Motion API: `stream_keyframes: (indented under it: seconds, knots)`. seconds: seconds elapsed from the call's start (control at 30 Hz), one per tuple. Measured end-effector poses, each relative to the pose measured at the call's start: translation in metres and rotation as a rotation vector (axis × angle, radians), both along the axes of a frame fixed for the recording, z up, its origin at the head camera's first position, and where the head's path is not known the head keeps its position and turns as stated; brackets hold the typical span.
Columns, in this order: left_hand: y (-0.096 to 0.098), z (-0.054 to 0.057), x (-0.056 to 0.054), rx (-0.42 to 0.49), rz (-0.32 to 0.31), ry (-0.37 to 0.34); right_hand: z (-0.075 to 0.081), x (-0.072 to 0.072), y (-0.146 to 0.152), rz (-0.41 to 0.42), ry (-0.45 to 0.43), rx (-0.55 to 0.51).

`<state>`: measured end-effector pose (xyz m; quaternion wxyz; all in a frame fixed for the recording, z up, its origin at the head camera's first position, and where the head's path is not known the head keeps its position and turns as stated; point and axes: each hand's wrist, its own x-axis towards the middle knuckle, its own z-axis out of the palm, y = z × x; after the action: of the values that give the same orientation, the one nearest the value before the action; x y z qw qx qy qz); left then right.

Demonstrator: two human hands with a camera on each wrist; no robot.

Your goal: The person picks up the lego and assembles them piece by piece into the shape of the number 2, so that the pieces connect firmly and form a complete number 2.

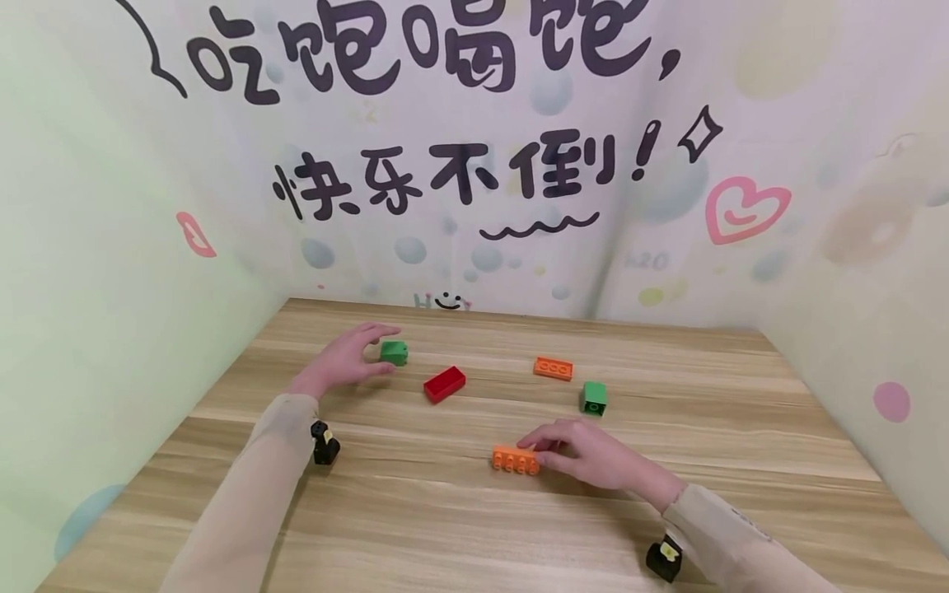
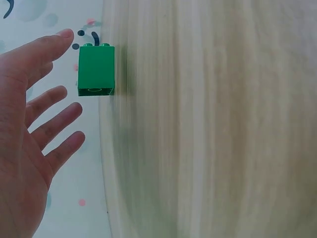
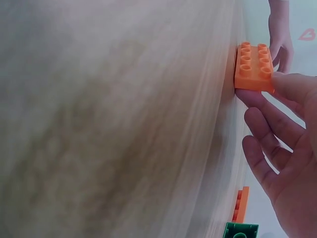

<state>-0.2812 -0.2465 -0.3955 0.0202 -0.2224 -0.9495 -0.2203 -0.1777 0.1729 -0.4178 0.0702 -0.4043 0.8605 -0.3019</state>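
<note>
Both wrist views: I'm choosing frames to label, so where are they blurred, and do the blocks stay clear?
Left wrist: the green block is fairly crisp, but the tabletop looks soft toward the right, with a faint dark patch beside the block; right wrist: the tabletop blurs heavily at left, while the nearer orange block shows its studs clearly.

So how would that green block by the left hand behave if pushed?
The green block has crisp edges, suggesting stiff plastic that probably won't bend. Its hollow end hints that it's light. With flat sides, it would likely slide across the table rather than roll.
</note>
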Motion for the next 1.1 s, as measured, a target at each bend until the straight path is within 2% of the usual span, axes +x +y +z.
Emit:
stream_keyframes:
  seconds: [0.27, 0.63, 0.87, 1.1]
  knots:
    - [0.002, -0.005, -0.005, 0.025, 0.011, -0.008, -0.001, -0.005, 0.000, -0.016, -0.041, 0.003]
    - [0.004, -0.011, -0.008, 0.068, -0.014, 0.007, -0.003, -0.004, -0.004, -0.020, -0.079, 0.012]
    - [0.004, -0.012, -0.015, 0.083, 0.000, 0.006, -0.004, -0.004, -0.006, -0.046, -0.061, 0.032]
    - [0.001, -0.012, -0.017, 0.055, -0.008, 0.002, -0.008, -0.002, -0.009, -0.072, -0.069, -0.009]
